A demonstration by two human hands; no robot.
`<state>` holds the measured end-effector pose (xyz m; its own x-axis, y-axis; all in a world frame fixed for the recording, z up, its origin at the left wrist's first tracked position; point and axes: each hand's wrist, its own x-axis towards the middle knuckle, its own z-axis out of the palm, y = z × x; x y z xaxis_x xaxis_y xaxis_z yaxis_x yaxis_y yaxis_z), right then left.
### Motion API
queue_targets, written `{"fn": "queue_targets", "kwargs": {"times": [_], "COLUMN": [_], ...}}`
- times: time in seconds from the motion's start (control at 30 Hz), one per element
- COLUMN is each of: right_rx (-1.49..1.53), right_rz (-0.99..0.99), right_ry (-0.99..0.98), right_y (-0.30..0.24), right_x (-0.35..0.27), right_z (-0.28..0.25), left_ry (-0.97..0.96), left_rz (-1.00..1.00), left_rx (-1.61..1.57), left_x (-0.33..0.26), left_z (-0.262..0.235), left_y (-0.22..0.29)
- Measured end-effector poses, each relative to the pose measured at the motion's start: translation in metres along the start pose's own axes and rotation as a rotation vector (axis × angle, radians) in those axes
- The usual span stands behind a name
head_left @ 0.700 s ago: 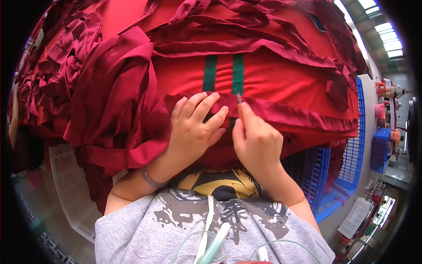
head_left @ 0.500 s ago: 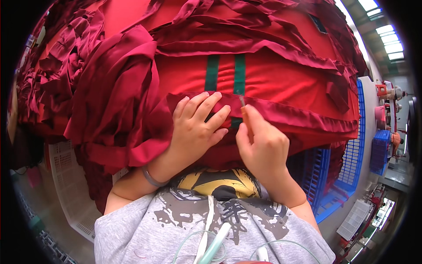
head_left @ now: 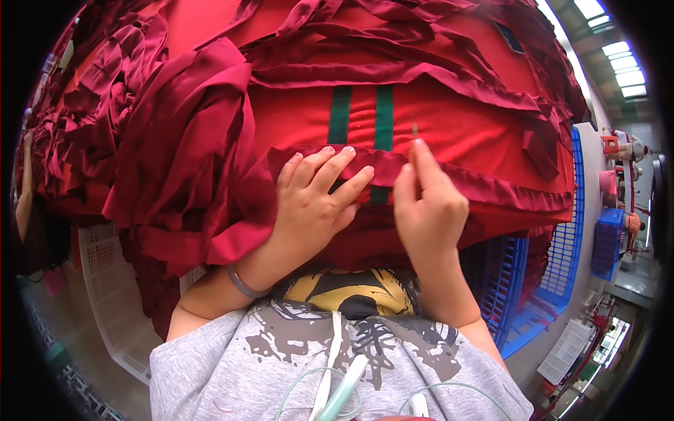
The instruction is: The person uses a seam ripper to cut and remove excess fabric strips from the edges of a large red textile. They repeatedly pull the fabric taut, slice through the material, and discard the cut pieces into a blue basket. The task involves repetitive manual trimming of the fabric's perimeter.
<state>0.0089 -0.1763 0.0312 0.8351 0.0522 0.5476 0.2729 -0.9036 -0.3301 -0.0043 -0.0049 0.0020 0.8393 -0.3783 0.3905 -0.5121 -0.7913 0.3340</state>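
Note:
My left hand lies flat with its fingers apart, pressing a dark red satin strip down on bright red cloth. To the right, the fingers of my right hand are pinched round a small tool with an orange-brown handle. Its thin tip points away from me, just beyond the strip's far edge; the tip is blurred and I cannot tell its exact kind. Two dark green bands run across the red cloth beyond my left fingers. A large bundle of dark red satin lies left of my left hand.
More dark red strips lie across the far part of the cloth. A dark flat object sits at the far right. A white plastic crate stands low on the left, a blue crate on the right. Another person's arm shows at the left rim.
My right hand has moved a little to the right and away from me with the tool, its tip leaving the green band. My left hand stays nearly still on the strip.

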Motion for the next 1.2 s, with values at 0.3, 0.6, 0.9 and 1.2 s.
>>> {"fn": "queue_targets", "kwargs": {"times": [0.3,0.6,0.9,1.2], "right_rx": [0.097,0.078,0.111,0.210], "right_rz": [-0.114,-0.105,-0.119,-0.067], "right_ry": [-0.327,-0.283,-0.283,-0.213], "right_y": [-0.015,-0.018,-0.018,-0.019], "right_x": [-0.018,-0.012,-0.015,-0.019], "right_z": [-0.013,-0.007,0.001,0.010], "left_ry": [-0.038,-0.019,0.037,0.047], "left_rz": [-0.007,-0.012,0.003,-0.010], "left_rx": [-0.173,-0.123,-0.095,-0.099], "left_x": [-0.001,-0.001,0.001,0.002], "left_z": [-0.008,-0.006,-0.003,-0.003], "left_y": [-0.010,-0.009,-0.007,-0.005]}}
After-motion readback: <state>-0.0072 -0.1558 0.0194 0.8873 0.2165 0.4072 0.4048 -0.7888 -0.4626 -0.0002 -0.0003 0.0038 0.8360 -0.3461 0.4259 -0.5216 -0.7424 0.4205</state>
